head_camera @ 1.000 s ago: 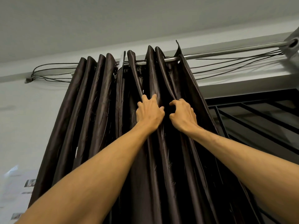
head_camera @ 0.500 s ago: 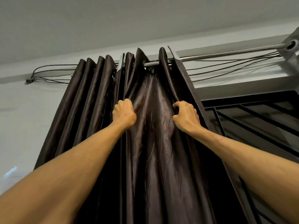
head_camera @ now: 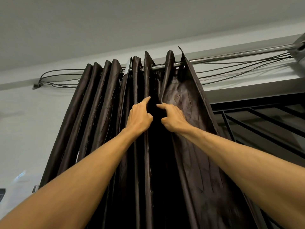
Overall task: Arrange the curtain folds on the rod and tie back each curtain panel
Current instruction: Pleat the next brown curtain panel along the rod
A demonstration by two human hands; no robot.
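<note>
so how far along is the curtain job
Early on. Done: the folds at the left end of the curtain hang in neat, even ridges on the rod. In hand: the left hand and right hand each grip a fold near the middle. Left: the wide flat stretch by the curtain's right edge needs folding, and no tie-back shows.

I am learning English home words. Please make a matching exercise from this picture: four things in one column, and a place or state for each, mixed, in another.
1. dark brown glossy curtain
2. shiny metal rod
3. thin black cables
4. black metal window grille

a. lower right, beside the fabric
b. gathered in upright folds
c. strung along the wall
d. horizontal, through the fabric's top

Pairs: 1-b, 2-d, 3-c, 4-a.
</note>
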